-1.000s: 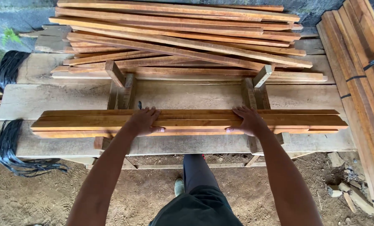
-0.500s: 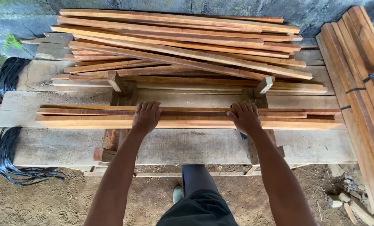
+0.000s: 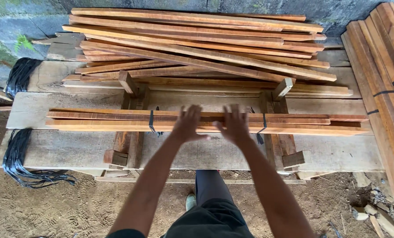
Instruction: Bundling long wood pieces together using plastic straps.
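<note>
At frame centre, 2 hands with fingers spread and loose, gripping nothing: left hand [image 3: 187,124] and right hand [image 3: 235,125], side by side, both over the strapped bundle of wooden slats [image 3: 294,124]; contact with the wood cannot be judged. Bundle: long reddish-brown slats, lying crosswise from 9 to 3 o'clock, bound by 2 black straps, 1 at 9 o'clock of the left hand [image 3: 151,121], 1 at 3 o'clock of the right hand [image 3: 263,125]. Bundle rests on 2 wooden cradle frames [image 3: 131,132], set on a bench of grey planks [image 3: 64,147]. At 12 o'clock, a loose pile of slats [image 3: 197,48]. At 3 o'clock, a strapped stack [image 3: 382,79]. At 9 o'clock, black strapping bunches [image 3: 18,154] hanging off the bench.
</note>
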